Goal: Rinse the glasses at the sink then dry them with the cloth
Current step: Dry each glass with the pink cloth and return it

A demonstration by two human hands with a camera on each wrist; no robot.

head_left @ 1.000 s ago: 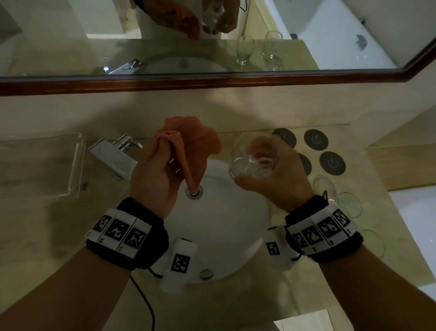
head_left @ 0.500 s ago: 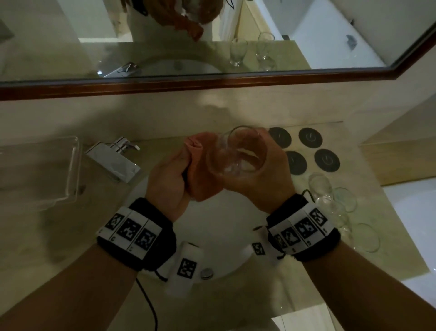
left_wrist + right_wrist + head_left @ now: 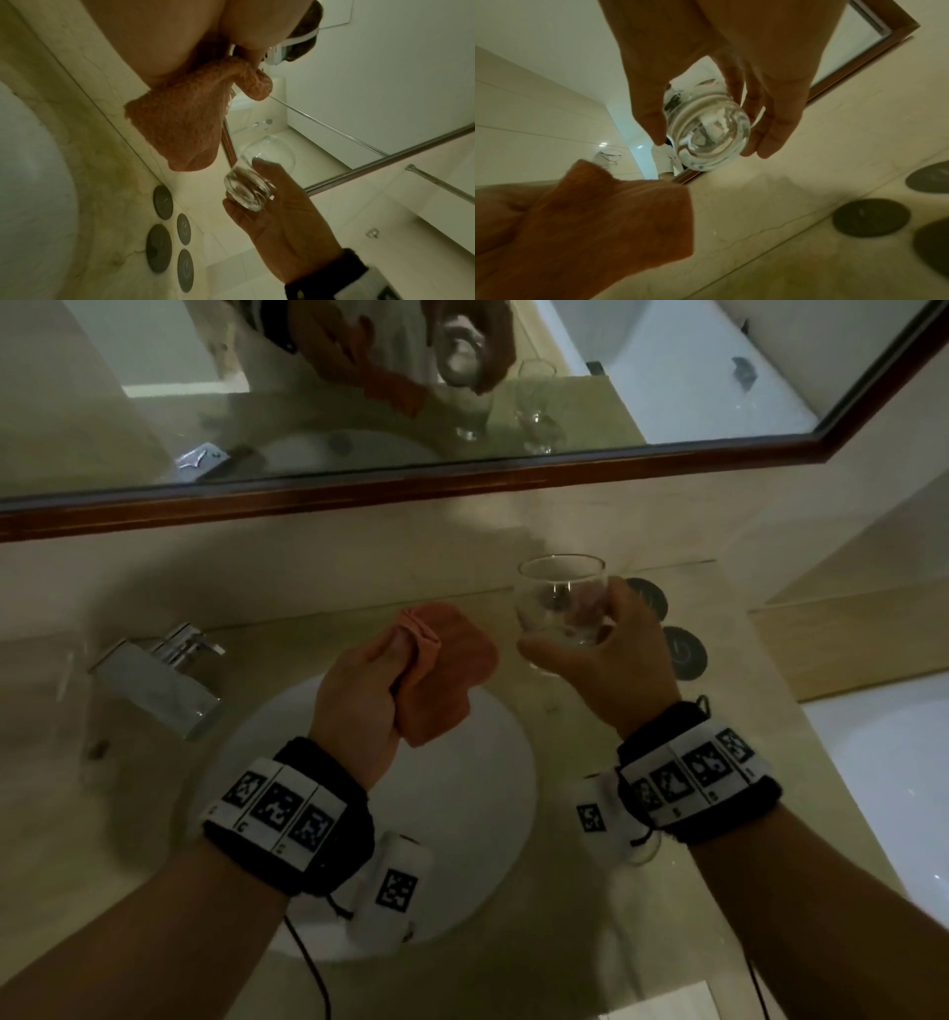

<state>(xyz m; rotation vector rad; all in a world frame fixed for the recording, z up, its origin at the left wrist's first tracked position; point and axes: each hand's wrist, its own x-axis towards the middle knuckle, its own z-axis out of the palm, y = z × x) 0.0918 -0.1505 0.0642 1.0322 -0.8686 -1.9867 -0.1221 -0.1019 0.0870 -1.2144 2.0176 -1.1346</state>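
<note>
My right hand (image 3: 601, 654) grips a clear stemmed glass (image 3: 562, 603) by its bowl, upright, above the counter right of the white sink (image 3: 488, 803). In the right wrist view the fingers (image 3: 770, 130) and thumb wrap the glass (image 3: 711, 132) round its bowl. My left hand (image 3: 359, 695) clutches a bunched orange cloth (image 3: 441, 670) over the basin's far edge. The cloth (image 3: 180, 121) hangs below the palm in the left wrist view, apart from the glass (image 3: 257, 176). The cloth (image 3: 590, 233) and glass are not touching.
A chrome faucet (image 3: 159, 680) stands left of the basin. Dark round coasters (image 3: 683, 652) lie on the counter behind the right hand, also seen as coasters (image 3: 164, 233). A wood-framed mirror (image 3: 462, 480) runs along the wall. Another glass's rim (image 3: 642, 852) peeks by the right wrist.
The cloth and glass were pressed together half a second ago; now the right hand has carried the glass up and to the right, upright, away from the cloth.
</note>
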